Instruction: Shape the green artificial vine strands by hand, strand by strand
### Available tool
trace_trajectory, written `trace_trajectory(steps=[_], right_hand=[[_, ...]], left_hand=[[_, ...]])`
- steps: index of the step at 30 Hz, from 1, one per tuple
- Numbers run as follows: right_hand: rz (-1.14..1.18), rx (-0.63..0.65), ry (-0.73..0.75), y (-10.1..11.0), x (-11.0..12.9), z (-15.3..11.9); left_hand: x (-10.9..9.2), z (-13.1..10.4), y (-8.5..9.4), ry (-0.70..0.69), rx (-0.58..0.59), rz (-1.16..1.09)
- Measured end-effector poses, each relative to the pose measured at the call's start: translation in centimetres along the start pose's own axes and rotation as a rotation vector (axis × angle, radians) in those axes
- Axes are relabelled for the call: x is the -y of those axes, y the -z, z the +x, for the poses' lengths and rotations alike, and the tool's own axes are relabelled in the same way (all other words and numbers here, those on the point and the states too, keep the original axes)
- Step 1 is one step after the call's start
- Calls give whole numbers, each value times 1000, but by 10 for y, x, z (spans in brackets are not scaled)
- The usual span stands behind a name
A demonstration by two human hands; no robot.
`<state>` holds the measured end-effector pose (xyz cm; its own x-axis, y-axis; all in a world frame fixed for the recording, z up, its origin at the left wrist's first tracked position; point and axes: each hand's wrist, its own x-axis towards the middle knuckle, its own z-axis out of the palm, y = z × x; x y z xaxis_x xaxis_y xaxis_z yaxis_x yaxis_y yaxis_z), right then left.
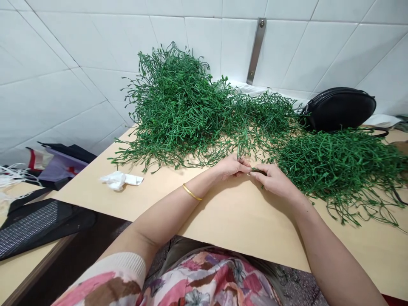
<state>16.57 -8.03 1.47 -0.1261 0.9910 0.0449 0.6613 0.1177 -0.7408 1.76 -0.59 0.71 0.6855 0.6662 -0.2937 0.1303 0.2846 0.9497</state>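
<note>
Close together over the middle of the table, my two hands meet at the fingertips. My left hand (233, 167) is closed on a green stem (239, 154) that sticks up past its fingers. My right hand (273, 180) pinches a thin green piece (259, 171) between thumb and fingers; whether both hands grip the same stem is hard to see. Just beyond them lies a large heap of thin green artificial-looking stems (178, 102) with small budded tips. A second heap of the same stems (331, 163) spreads beside my right forearm.
The pale table (153, 199) reaches back to a white tiled wall (204, 38) with a metal bracket (256, 51). A black bag (341, 108) stands at the back right. Crumpled white tissue (115, 180) lies at the left. Dark and purple items (63, 161) sit beyond the left edge.
</note>
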Motion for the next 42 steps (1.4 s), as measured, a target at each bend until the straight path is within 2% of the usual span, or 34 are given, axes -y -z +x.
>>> trace_trajectory(steps=[3,5,8,10,12,15,18,20,22,23,25,27,28,30,32,33,36,39,42], right_hand=[[75,158,-68,2,3,-1],[126,183,-75,4,4,-2],[221,236,1,10,5,-5],[322,228,79,18,6,-9],[410,101,123,27,8,-14],[319,-245,137,40,15,-21],[-117,-623,136,57,23,-23],[-472,-808,63,75,22,-21],[-739,-862,-65,97,15,-18],[-819,-836,-128,107,10,-16],[-915,-783,-242,125,-1,-15],[-947,-792,-306,132,-5,-16],[-943,-821,-302,130,-3,-17],[-871,-860,-202,116,8,-18],[-680,-767,-47,91,23,-14],[-529,-654,15,76,30,-11],[-196,-296,-54,32,36,6],[-57,-234,-163,6,23,22],[153,-251,-182,2,8,28]], left_hand=[[-9,-7,4,32,113,76],[-13,-11,6,27,197,113],[-15,-11,14,43,339,67],[-13,-9,20,65,437,-22],[-9,-6,25,71,476,-115],[-3,-2,26,67,417,-142],[1,-1,18,33,320,-28],[3,-2,10,-18,261,85],[6,-4,2,-65,233,219],[7,-5,-2,-85,223,275],[10,-6,-9,-118,187,364],[13,-6,-14,-134,126,442],[13,-6,-17,-136,99,486],[14,-6,-20,-136,53,582],[14,-6,-23,-146,16,679],[13,-6,-24,-159,3,726],[12,-8,-28,-204,-40,858],[11,-13,-30,-255,-59,977],[11,-16,-28,-349,-24,994]])
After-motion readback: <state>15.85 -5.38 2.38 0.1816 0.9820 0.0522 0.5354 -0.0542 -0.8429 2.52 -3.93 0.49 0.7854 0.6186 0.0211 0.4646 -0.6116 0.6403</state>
